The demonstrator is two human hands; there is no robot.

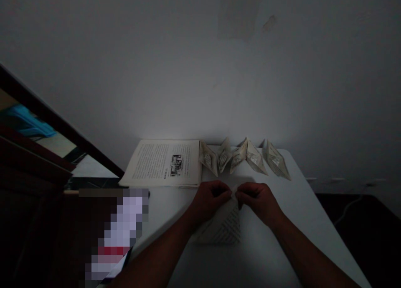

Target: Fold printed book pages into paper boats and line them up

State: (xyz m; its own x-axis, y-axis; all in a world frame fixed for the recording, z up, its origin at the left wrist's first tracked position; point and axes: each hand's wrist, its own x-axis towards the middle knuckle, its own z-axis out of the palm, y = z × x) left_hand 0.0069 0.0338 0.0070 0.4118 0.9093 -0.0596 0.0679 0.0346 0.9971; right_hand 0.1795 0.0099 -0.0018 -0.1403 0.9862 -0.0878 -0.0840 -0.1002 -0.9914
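A folded sheet of printed paper (227, 229), roughly triangular with its point away from me, is held over the white table. My left hand (211, 200) pinches it near the top point, thumb and fingers pressed together. On the other side of that point, close beside the left fingertips, my right hand (258, 200) pinches the paper too. Beyond my hands stands a row of several folded paper boats, among them one at the left end (209, 158) and one at the right end (277, 160).
Left of the boats lies a stack of printed pages (156, 162) against the wall. A blurred-out, pixelated object (122, 229) is at the lower left. The white table (313, 238) has its right edge beside my right forearm. A cable (347, 208) hangs beyond it.
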